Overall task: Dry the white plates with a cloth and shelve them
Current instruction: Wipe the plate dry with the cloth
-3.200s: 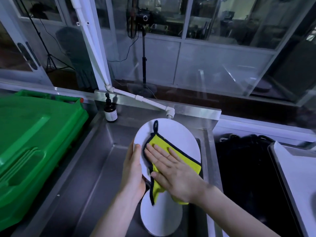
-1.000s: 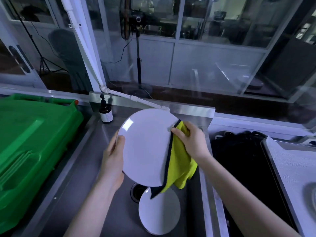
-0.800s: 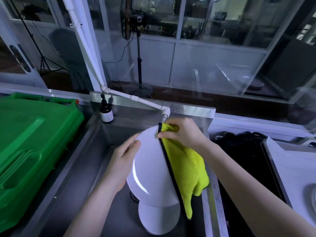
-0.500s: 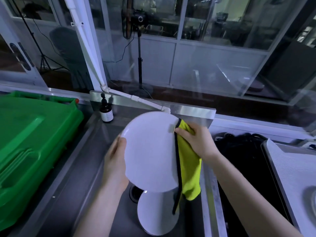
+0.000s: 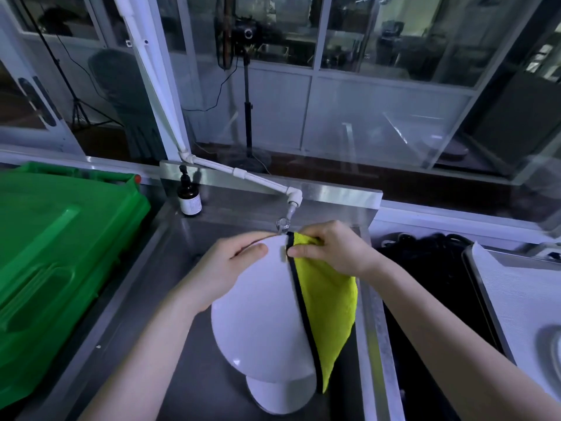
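The white plate point(image 5: 261, 314) was held over the steel sink point(image 5: 145, 344), tilted so that its broad face turned up toward the camera, its top edge just below the tap point(image 5: 283, 223). It looked round, plain and smooth, a pale bluish white in the dim light, with one small bright glint near its lower edge and no pattern or marks that could be made out.

The left hand point(image 5: 224, 268) gripped the plate at its upper left rim: the thumb lay across the near face and the fingers curled over the edge to the back. The right hand point(image 5: 331, 250) pinched the top corner of the cloth point(image 5: 328, 305) at the plate's upper rim, thumb in front and fingers bent over the fold — whether it clamped the plate through the fabric could not be told. The cloth, yellow-green and fluffy with a dark bound edge, hung down over the plate's right side, its black border running as a long line across the white.

A second plate point(image 5: 279, 396), equally white, lay in the sink directly below, partly hidden by the first. A brown bottle point(image 5: 188, 197) stood at the sink's back left corner, beside a green bin point(image 5: 60, 253).
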`<control>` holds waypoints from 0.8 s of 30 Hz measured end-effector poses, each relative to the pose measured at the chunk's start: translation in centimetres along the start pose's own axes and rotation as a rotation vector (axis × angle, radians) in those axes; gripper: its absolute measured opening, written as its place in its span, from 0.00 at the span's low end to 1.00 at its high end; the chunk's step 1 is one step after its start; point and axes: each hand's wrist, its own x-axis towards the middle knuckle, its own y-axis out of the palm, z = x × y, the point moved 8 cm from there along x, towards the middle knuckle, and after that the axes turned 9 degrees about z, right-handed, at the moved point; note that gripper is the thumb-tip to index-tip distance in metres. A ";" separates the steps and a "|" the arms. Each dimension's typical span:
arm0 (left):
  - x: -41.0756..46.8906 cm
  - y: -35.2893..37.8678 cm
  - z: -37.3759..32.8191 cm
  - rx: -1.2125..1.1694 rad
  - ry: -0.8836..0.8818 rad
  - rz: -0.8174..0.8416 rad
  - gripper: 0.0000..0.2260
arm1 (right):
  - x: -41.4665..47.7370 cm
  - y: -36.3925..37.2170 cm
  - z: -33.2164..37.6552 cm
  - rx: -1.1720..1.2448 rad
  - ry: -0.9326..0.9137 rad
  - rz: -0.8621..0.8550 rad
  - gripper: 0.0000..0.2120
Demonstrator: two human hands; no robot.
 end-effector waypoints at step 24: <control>-1.0 -0.6 0.1 0.178 0.073 -0.189 0.12 | -1.1 -2.1 2.0 -0.065 -0.056 -0.192 0.22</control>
